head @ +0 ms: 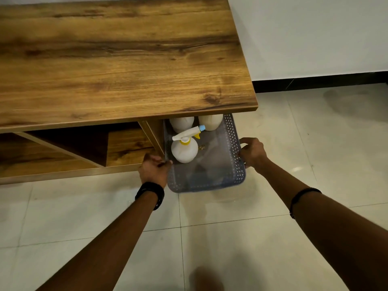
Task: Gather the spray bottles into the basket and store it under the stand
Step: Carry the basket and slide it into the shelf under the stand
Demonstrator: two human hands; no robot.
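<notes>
**Basket half under the stand**

I see the wooden stand [126, 59] covering the far half of the grey perforated basket [235, 148], which sits on the tiled floor [294, 143] at the stand's right end. An upright wooden panel [154, 137] is just beside its left wall. My left hand [154, 168] and right hand [253, 152] clasp the basket's two side rims. Inside, one white spray bottle [184, 149] stands in full view; two more bottles [182, 122] are partly hidden.

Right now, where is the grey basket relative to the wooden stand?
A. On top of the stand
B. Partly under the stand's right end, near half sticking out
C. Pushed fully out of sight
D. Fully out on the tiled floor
B: the grey basket, gripped by the left hand and right hand, has its far end under the wooden stand.
</notes>
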